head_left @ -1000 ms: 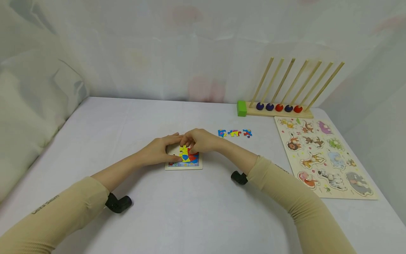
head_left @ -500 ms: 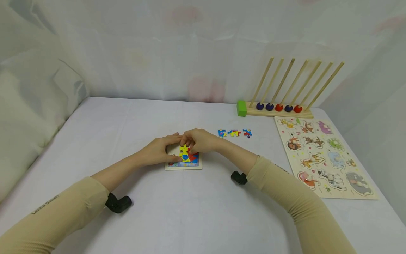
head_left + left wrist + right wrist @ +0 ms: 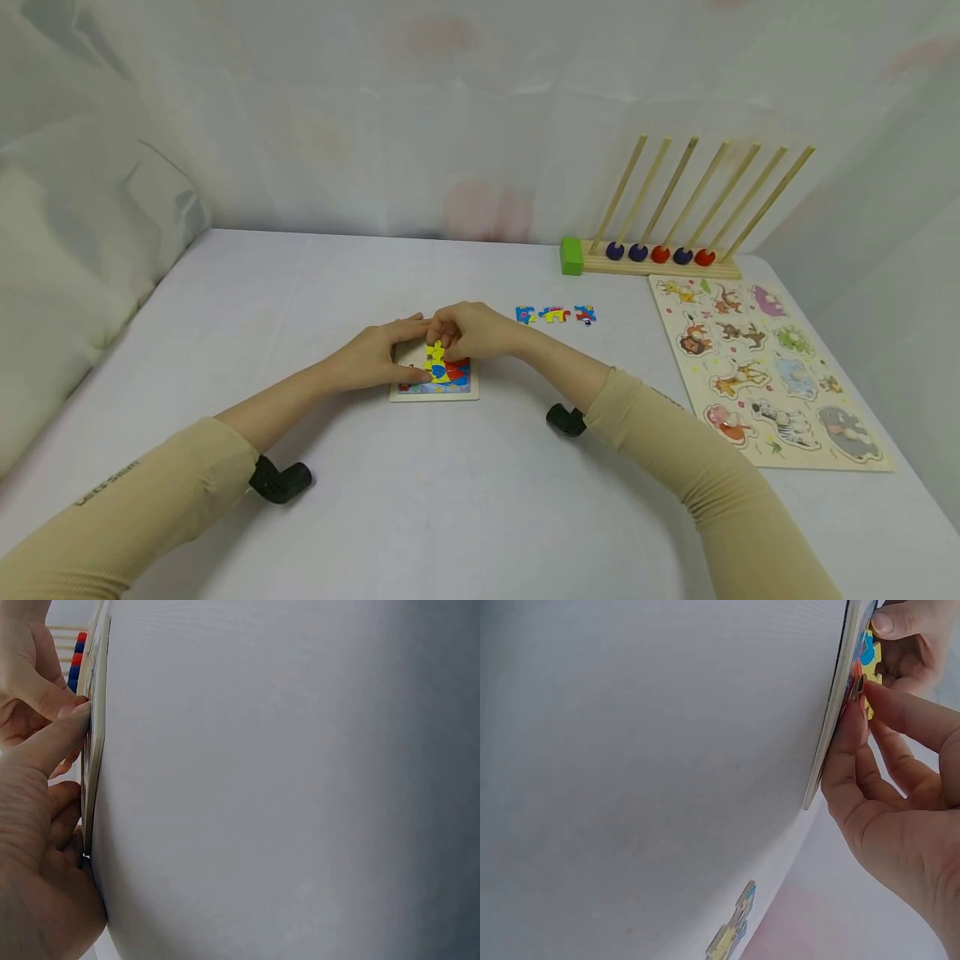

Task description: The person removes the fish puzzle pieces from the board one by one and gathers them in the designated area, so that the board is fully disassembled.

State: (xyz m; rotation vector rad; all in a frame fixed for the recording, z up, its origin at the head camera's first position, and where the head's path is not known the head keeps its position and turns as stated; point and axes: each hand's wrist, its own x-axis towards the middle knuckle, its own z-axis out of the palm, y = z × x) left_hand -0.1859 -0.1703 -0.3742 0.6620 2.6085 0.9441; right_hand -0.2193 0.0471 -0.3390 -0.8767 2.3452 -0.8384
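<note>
A small wooden jigsaw tray (image 3: 472, 396) lies on the table with a colourful picture partly filling it. My left hand (image 3: 367, 358) spans its left side, thumb resting on the picture and straight fingers reaching along the far edge. Over the tray's right part, my right hand (image 3: 476, 329) pinches a puzzle piece between thumb and index finger; the fingers cover most of that piece. A yellow and blue puzzle piece (image 3: 870, 656) stands slightly raised from the tray beside these fingertips in the right wrist view. In the left wrist view the tray edge (image 3: 96, 750) shows below my left thumb.
Several loose pieces lie behind the right forearm, among them a yellow puzzle piece (image 3: 555, 315). A peg rack (image 3: 660, 265) with red and blue beads stands at the back right. An animal puzzle board (image 3: 765, 375) lies at the right.
My right hand has lifted slightly and its thumb has shifted a little left over the picture. The left hand and the loose pieces stay where they were.
</note>
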